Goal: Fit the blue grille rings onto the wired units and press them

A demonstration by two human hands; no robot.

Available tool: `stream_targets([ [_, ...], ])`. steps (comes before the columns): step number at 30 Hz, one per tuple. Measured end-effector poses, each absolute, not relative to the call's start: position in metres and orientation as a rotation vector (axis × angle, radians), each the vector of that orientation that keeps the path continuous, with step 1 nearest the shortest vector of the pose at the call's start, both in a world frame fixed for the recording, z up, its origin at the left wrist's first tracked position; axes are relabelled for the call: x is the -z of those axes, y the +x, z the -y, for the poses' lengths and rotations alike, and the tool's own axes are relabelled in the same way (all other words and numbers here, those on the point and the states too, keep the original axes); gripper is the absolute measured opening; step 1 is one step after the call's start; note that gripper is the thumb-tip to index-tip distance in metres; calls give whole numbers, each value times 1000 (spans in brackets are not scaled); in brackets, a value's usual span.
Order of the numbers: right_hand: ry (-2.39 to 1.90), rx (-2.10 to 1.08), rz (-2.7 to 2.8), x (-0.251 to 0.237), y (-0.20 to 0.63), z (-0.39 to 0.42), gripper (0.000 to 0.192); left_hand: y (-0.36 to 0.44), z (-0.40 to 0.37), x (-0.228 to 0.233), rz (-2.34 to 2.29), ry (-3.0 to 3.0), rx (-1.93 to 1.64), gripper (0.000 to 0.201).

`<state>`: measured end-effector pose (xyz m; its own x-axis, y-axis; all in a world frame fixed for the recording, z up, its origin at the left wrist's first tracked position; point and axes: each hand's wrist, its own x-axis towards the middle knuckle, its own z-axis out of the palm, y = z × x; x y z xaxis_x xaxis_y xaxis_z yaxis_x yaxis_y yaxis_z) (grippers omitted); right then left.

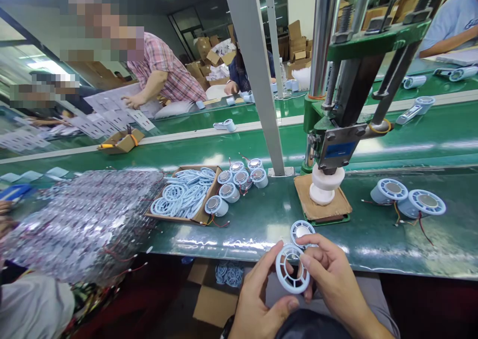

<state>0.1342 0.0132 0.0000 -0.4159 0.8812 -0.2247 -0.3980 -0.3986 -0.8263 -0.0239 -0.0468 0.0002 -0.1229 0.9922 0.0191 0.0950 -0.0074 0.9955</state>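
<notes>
Pale-blue round plastic fan grille (293,275) sat pinched between both hands, left hand (257,299) and right hand (332,274) curled closed on its rim, just before the green desk (261,219). Two assembled fan units (409,199) lay finished; nine motor units (235,184) waited.

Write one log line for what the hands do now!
left hand: holds grille ring | right hand: holds same ring | behind: round fan part on bench

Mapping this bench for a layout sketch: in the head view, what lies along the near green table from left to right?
Bubble wrap → cardboard tray of rings → cluster of fan units → press → two fan units.
</notes>
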Motion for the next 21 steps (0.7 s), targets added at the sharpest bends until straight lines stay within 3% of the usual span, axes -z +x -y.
stream_targets([
  [11, -861, -1883, 897, -1, 132, -10, 45, -10, 46, -13, -1203, 960, -1346, 71],
  [21, -768, -2069, 779, -1, 130, -11, 51, -10, 42, -18, -1142, 735, -1361, 70],
])
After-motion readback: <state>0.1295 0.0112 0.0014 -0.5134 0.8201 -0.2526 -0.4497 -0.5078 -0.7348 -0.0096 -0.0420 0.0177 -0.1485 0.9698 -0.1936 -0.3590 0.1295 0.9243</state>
